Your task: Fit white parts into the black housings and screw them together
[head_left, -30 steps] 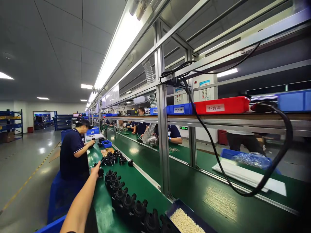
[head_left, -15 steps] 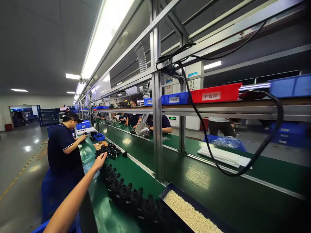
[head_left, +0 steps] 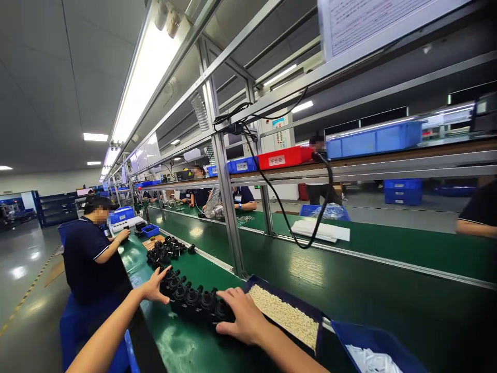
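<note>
A row of black round plastic parts (head_left: 192, 297) stands in a dark holder on the green bench. At the far end of this row is my left hand (head_left: 156, 286), thumb and fingers spread around its end. My right hand (head_left: 241, 316) is at the near end, fingers apart over the last parts; whether it touches them is hard to tell. Right beside it lies a dark tray of cream-coloured small pieces (head_left: 321, 331). A heap of loose black parts (head_left: 166, 249) sits beyond my left hand.
A person (head_left: 91, 248) works at the left bench edge. Metal uprights (head_left: 227, 217) and a hanging black cable (head_left: 287, 228) rise behind the row. A blue bin with white pieces (head_left: 341, 331) stands at the lower right.
My right hand has come into view at the near end of the row. My left hand has moved down from the loose heap to the row's far end, its fingers now spread. The view has turned right.
</note>
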Action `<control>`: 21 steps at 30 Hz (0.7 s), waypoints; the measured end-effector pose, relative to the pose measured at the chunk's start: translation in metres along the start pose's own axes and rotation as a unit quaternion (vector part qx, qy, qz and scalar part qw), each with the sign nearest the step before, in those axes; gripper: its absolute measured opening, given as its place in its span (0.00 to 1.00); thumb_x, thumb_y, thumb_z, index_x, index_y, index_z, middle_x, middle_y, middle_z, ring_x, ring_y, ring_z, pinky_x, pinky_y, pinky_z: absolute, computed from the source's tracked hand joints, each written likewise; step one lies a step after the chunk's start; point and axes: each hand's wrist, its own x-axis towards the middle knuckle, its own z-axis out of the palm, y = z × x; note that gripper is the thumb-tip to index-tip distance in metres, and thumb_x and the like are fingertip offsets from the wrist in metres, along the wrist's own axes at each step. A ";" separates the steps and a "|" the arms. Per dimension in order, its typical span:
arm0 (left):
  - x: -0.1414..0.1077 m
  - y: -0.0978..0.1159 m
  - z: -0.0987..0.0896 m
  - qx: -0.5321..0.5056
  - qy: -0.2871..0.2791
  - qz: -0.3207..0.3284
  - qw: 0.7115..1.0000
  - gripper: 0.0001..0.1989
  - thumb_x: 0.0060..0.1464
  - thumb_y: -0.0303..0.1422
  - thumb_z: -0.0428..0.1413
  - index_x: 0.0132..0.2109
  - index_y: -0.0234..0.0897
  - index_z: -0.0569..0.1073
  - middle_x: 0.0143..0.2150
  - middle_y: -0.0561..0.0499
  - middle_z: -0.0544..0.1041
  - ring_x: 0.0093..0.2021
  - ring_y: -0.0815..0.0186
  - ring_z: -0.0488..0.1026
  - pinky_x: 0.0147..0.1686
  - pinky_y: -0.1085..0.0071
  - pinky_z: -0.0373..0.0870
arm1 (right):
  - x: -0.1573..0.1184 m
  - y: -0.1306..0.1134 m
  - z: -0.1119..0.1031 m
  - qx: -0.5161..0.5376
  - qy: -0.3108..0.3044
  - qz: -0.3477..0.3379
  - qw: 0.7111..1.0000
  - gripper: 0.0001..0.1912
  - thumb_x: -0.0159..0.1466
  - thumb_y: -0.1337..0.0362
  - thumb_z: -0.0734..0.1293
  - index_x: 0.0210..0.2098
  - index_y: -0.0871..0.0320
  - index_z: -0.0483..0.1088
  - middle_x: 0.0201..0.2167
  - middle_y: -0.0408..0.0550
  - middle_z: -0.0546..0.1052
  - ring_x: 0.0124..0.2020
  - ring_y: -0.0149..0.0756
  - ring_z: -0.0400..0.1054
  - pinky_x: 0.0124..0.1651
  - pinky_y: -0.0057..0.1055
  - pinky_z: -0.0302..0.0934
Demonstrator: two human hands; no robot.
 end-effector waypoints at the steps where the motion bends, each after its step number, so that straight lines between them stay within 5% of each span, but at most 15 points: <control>1: -0.002 0.003 0.003 0.005 0.000 -0.002 1.000 0.79 0.20 0.74 0.65 0.77 0.45 0.51 0.78 0.28 0.51 0.77 0.30 0.37 0.72 0.39 0.47 | 0.002 -0.007 0.007 -0.008 0.005 0.003 1.000 0.38 0.59 0.55 0.80 0.66 0.48 0.69 0.59 0.52 0.74 0.59 0.55 0.67 0.62 0.49 0.65; 4: -0.007 0.012 0.014 -0.003 -0.005 -0.006 1.000 0.78 0.23 0.76 0.63 0.78 0.45 0.48 0.78 0.28 0.47 0.78 0.31 0.33 0.72 0.39 0.44 | -0.014 -0.025 0.030 -0.062 0.023 0.034 0.997 0.24 0.66 0.65 0.73 0.62 0.53 0.73 0.57 0.60 0.74 0.57 0.63 0.66 0.58 0.60 0.64; 7: -0.014 0.022 0.024 -0.020 -0.018 0.011 1.000 0.76 0.27 0.77 0.60 0.78 0.46 0.46 0.79 0.30 0.44 0.78 0.33 0.30 0.73 0.39 0.43 | -0.045 -0.034 0.042 -0.107 0.013 0.059 0.992 0.26 0.65 0.69 0.72 0.62 0.56 0.72 0.59 0.67 0.72 0.59 0.70 0.64 0.55 0.64 0.65; 11: -0.031 0.039 0.030 -0.046 -0.045 0.058 0.996 0.80 0.25 0.77 0.60 0.79 0.47 0.39 0.81 0.34 0.39 0.79 0.38 0.29 0.74 0.44 0.45 | -0.082 -0.031 0.033 -0.152 -0.005 0.063 0.986 0.28 0.64 0.66 0.72 0.63 0.55 0.71 0.59 0.65 0.72 0.58 0.69 0.64 0.52 0.61 0.67; 14: -0.057 0.060 0.037 -0.059 -0.005 0.063 0.996 0.79 0.32 0.78 0.58 0.78 0.46 0.27 0.80 0.35 0.25 0.77 0.38 0.19 0.73 0.37 0.40 | -0.097 -0.026 0.018 -0.179 0.015 0.093 0.979 0.27 0.66 0.62 0.71 0.65 0.56 0.70 0.57 0.66 0.73 0.57 0.67 0.65 0.54 0.60 0.66; 17: -0.090 0.094 0.056 -0.041 0.062 0.098 0.992 0.78 0.33 0.76 0.60 0.77 0.51 0.25 0.79 0.39 0.17 0.76 0.33 0.18 0.71 0.29 0.35 | -0.092 -0.024 0.003 -0.145 0.002 0.122 0.982 0.37 0.66 0.56 0.74 0.70 0.58 0.64 0.62 0.69 0.69 0.63 0.69 0.60 0.62 0.62 0.60; 21: -0.109 0.138 0.086 0.057 0.106 0.150 0.981 0.80 0.24 0.72 0.66 0.78 0.54 0.37 0.80 0.37 0.25 0.76 0.25 0.24 0.68 0.24 0.27 | -0.050 -0.020 -0.008 -0.079 -0.017 0.114 0.990 0.61 0.52 0.44 0.83 0.75 0.59 0.55 0.71 0.72 0.57 0.70 0.71 0.51 0.68 0.64 0.52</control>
